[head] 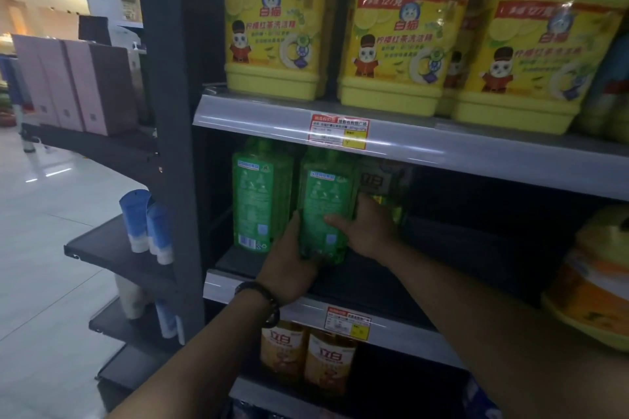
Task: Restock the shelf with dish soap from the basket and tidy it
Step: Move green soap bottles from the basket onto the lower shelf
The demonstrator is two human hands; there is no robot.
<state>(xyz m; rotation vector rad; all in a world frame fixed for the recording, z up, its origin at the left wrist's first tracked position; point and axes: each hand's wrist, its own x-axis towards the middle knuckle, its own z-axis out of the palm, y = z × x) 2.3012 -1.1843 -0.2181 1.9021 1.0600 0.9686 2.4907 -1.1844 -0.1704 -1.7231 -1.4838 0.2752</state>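
Observation:
On the middle shelf (340,286) stand green dish soap bottles. One green bottle (323,201) is at the shelf's front, its back label facing me. My left hand (292,262) grips its lower left side, and my right hand (367,231) holds its right side with the thumb across the front. Another green bottle (260,197) stands just to its left with more behind it. A bottle with a dark label (384,187) stands behind my right hand. The basket is out of view.
Large yellow jugs (398,44) fill the shelf above. Amber bottles (326,360) stand on the shelf below. To the right of the green bottles the middle shelf is dark and bare. A yellow-orange container (592,282) sits at the right edge. A side rack holds blue tubes (146,224).

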